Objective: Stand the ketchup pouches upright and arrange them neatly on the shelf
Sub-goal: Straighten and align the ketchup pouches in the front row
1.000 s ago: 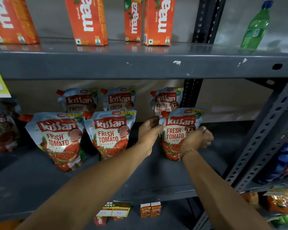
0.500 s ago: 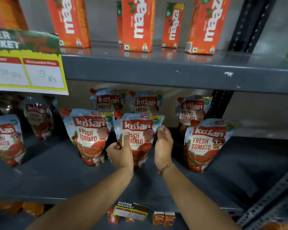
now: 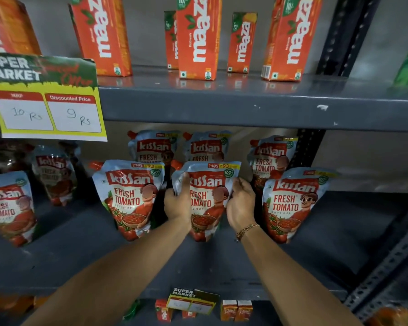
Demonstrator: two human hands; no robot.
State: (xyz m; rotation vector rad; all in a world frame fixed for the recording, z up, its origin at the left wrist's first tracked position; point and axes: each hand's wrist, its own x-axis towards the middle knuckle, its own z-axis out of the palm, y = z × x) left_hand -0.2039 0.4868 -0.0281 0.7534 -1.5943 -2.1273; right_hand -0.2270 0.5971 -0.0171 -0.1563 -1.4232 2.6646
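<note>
Your left hand (image 3: 177,203) and right hand (image 3: 240,205) clasped the middle front pouch (image 3: 207,198) by its sides (bottom likely resting on the shelf (image 3: 316,250)); squaring it with its neighbours needed gentle pressure.

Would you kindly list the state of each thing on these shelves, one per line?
Middle front pouch: upright, gripped on both sides.
Left hand: closed on that pouch's left edge.
Right hand: closed on its right edge.
Left front pouch: upright, free.
Right front pouch: upright, leaning slightly.
Back-row pouches: upright.
Juice cartons: standing.
Price sign: hanging from upper shelf.
</note>
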